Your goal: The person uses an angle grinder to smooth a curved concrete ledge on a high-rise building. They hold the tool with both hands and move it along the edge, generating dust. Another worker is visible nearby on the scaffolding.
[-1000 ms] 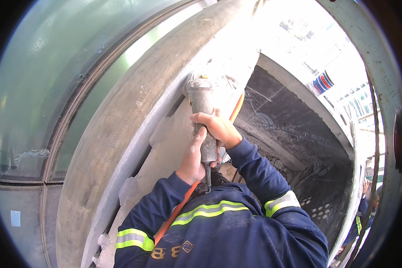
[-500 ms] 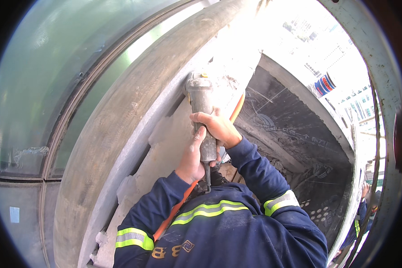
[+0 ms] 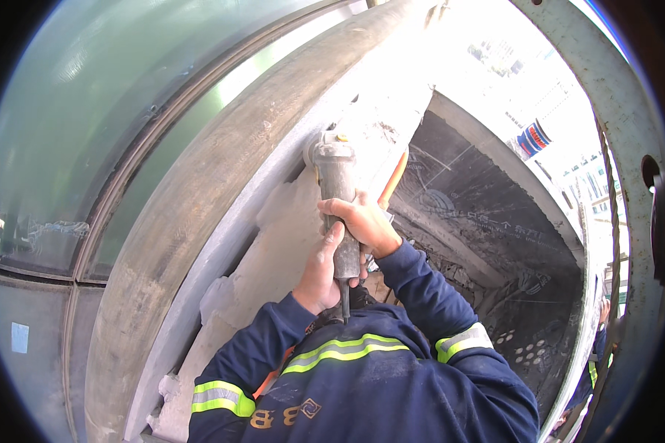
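Both my hands hold a grey hand-held power grinder (image 3: 338, 184) upright against the pale inner face of a large curved metal ring (image 3: 199, 199). My right hand (image 3: 363, 223) wraps the tool's body from the right. Just below it, my left hand (image 3: 319, 275) grips the lower end of the handle. The grinder's head touches the ring beside a white crusty layer (image 3: 273, 244). An orange hose (image 3: 394, 179) runs up behind the tool. My sleeves are navy with yellow reflective stripes.
A green-grey curved shell (image 3: 74, 111) fills the left side. To the right opens a dark hollow interior (image 3: 495, 244) with a perforated patch low down. A rusty metal frame (image 3: 613, 111) bounds the right edge, where another person's sleeve (image 3: 600, 340) shows.
My hands and the grinder have shifted very slightly down along the ring; the grip is the same.
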### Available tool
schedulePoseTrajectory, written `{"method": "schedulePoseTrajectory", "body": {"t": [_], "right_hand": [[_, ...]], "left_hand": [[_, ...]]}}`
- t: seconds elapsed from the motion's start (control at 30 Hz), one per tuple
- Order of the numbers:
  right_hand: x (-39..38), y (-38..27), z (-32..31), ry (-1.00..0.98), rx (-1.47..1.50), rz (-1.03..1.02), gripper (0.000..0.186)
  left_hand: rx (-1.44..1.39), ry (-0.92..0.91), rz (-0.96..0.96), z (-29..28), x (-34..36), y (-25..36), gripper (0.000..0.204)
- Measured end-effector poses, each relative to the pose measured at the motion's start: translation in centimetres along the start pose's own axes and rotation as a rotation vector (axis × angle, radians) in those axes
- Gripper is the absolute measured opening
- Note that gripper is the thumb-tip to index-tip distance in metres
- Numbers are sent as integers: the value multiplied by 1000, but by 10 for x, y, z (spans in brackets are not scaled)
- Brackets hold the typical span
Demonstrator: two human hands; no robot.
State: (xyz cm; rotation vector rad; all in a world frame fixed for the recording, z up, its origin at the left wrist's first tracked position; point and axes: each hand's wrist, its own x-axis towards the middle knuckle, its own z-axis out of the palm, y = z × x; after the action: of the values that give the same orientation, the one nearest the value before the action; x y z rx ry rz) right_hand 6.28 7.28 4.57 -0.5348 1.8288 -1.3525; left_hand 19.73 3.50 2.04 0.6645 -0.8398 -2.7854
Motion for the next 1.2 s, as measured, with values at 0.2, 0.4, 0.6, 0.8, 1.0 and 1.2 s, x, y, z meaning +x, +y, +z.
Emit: {"method": "schedulePoseTrajectory", "body": {"t": [0.2,0.4,0.6,0.8,1.0,1.2], "right_hand": [[-12,-4,7,49,-3,-14,57],[-3,-4,4,-11,60,-11,46],[10,-9,-1,-25,108,-62,38],[24,-15,-10,-20,85,-30,38],[44,-8,-11,-2,152,-47,38],[40,-10,-12,-19,140,-17,40]], "left_hand": [[84,-44,-8,-11,-4,-4,53],[12,-17,3,-3,0,0,50],[80,-63,-22,-7,16,5,54],[81,-66,6,1,30,13,54],[25,-70,-16,-1,46,16,53],[7,-65,-4,1,42,16,53]]}}
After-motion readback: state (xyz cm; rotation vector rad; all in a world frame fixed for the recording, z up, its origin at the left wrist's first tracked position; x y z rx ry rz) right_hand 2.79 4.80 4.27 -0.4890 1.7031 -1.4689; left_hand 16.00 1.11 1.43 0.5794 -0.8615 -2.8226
